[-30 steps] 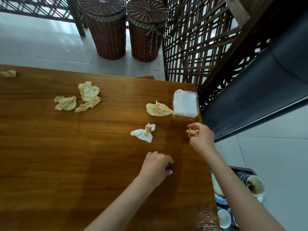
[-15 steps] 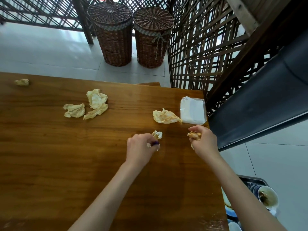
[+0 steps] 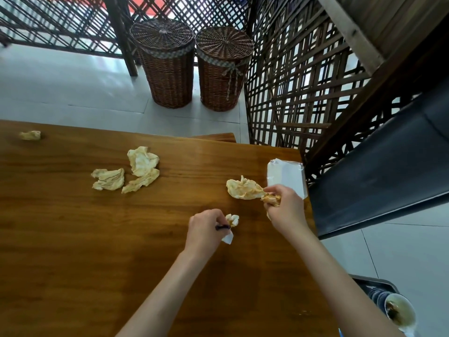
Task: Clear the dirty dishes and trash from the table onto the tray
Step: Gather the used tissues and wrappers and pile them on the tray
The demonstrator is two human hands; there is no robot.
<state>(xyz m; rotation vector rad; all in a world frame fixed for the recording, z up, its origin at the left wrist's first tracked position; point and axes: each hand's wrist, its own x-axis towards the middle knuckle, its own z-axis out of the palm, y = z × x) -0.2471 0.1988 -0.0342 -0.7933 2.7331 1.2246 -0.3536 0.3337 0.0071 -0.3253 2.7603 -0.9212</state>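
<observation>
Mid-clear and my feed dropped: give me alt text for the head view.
Both hands gather soiled napkins on the wooden table: the left hand grips a small white crumpled napkin, and the right hand, already holding a wad, pinches a larger stained napkin. More napkins lie farther left.

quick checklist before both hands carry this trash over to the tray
1. Left hand holds the small white napkin: ok, fingers curled round it.
2. Right hand holds its wad: ok.
3. Right hand has secured the stained napkin beside it: cannot tell, fingertips only touch its edge.
4. Tray has free space: cannot tell, only a corner with a dirty cup shows.
5. Table fully cleared: not ok, a napkin cluster and a far scrap remain.
6. Tissue pack is trash: cannot tell.
</observation>
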